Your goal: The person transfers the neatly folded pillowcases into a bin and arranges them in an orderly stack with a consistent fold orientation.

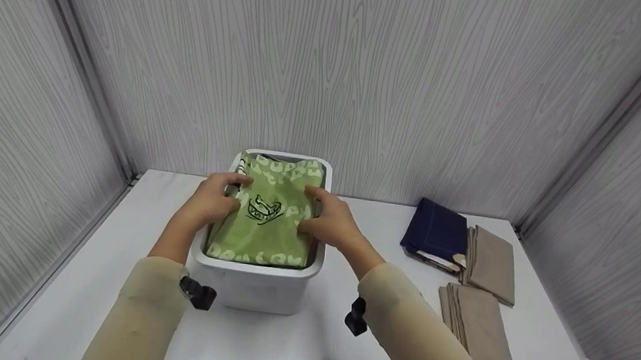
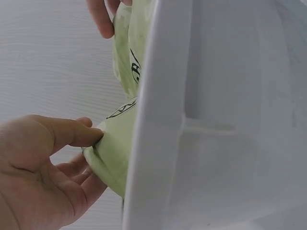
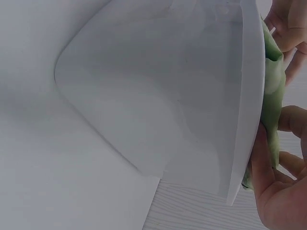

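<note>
A folded green cloth with pale lettering and a black line drawing lies at the top of a white plastic bin, filling most of its mouth. My left hand pinches the cloth's left edge between thumb and fingers; the left wrist view shows this hand gripping the fabric just above the rim. On the opposite side, my right hand holds the right edge. In the right wrist view, its thumb and fingers lie on either side of the green fabric. Whatever lies beneath the cloth is mostly hidden.
The bin stands on a white table, towards the back wall. To the right lie a navy blue folded item and two folded beige cloths, one nearer me. Grey wood-grain panels enclose the back and both sides.
</note>
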Demonstrator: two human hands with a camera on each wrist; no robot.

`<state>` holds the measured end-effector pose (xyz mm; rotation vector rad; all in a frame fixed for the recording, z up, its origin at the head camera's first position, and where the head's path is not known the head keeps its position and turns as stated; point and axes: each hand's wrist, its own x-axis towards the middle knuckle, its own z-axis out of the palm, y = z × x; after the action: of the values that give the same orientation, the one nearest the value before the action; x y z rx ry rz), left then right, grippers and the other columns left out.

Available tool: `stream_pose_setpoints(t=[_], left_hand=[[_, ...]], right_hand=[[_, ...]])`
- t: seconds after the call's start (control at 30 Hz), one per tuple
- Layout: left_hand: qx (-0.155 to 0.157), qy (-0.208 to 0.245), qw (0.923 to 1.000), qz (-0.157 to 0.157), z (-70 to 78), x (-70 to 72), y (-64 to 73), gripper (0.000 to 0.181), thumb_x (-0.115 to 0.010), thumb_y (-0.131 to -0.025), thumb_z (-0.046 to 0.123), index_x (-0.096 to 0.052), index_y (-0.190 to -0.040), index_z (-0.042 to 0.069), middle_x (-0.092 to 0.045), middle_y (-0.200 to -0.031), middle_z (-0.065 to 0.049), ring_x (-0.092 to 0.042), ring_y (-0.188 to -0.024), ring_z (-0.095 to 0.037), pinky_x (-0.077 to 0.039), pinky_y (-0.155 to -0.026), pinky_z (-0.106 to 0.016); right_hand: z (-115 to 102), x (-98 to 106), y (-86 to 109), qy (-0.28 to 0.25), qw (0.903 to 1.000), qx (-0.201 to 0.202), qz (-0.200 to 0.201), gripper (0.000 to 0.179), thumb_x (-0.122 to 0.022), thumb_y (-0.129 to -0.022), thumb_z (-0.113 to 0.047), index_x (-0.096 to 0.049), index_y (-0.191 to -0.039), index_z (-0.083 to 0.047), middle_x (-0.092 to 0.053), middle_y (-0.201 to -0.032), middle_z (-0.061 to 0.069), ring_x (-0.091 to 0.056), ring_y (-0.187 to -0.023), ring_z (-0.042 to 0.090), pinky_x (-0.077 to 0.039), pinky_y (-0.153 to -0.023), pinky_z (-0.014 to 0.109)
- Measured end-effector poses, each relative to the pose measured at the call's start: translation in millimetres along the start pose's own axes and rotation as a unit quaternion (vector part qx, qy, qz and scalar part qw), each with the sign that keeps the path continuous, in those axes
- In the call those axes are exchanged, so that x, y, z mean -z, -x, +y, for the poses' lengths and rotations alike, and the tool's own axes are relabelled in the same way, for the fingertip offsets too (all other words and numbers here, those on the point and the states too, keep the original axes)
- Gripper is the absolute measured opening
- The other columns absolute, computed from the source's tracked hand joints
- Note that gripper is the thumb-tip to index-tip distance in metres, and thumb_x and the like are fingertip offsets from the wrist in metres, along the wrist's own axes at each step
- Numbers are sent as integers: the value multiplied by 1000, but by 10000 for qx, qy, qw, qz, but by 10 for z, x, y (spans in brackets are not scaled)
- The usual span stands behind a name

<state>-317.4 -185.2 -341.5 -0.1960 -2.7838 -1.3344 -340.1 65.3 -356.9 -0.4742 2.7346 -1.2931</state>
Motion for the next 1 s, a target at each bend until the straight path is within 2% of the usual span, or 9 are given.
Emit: stream_pose_setpoints(t=[0.2, 0.37, 1.0], left_hand=[[80, -204, 9997, -68, -26, -19, -35, 61, -49, -81, -12, -54, -141, 1, -50, -145, -22, -38, -138, -37, -41, -99, -46], [84, -284, 9995, -112, -47, -31, -56, 62, -49, -80, -12, -54, -141, 1, -50, -144, -23, -42, -131, -36, -43, -93, -44], [170, -294, 9994, -15, -96, -63, -91, 61, -50, -80, -12, -55, -139, 0, -54, -140, -24, -46, -128, -36, -44, -103, -50]], right_hand=[[-29, 0, 5, 435, 9989, 60, 144, 79, -77, -74, -10, -49, -148, -15, -55, -143, 12, -56, -116, 24, -56, -88, 39], [-30, 0, 4, 477, 9986, 72, 208, 78, -77, -74, -11, -50, -147, -15, -57, -140, 12, -57, -110, 23, -56, -86, 38], [-24, -13, -30, 407, 9989, 52, 229, 76, -81, -73, -12, -54, -144, -16, -58, -139, 10, -57, -115, 23, -54, -92, 38]])
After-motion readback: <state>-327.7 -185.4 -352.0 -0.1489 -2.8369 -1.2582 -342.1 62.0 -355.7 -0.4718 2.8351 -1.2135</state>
